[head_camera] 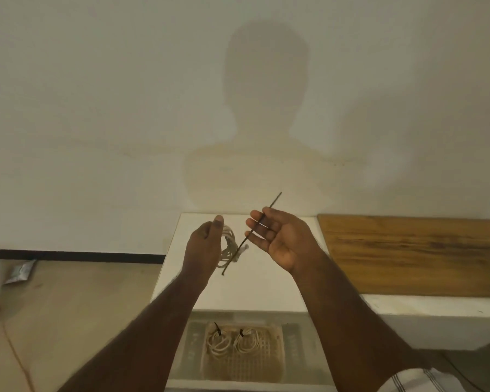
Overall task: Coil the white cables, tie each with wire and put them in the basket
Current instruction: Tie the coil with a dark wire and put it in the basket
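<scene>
So we've got the coiled white cable (pixel 227 247) bunched up in our left hand (pixel 203 247), fingers curled round the loops, held up over the white table (pixel 252 290). Our right hand (pixel 280 239) has the thin black wire tie (pixel 251 234) lying across its fingers. That grip is pretty loose: the palm faces up and the fingers are only lightly bent, so the tie is more resting there than pinched. Its lower end crosses right in front of the coil; we can't tell if it's actually touching.

Down below, the tan woven plastic basket (pixel 266 360) already holds two tied white coils (pixel 232 342), each with a black tie sticking up. So this looks like the third cable, at the point of getting wire onto bundle.

What could go wrong from here, as we see it:
- The tie could slide off the fingers, since nothing's really clamping it, and then we'd be fishing around on the table or the floor for it.
- The coil could spring open if the left hand eases up while threading. The loops already look a bit uneven.
- The tie might only catch some of the loops, which would leave a strand dangling.

There's a brown wooden board (pixel 413 253) off to the right, well apart from everything.
</scene>
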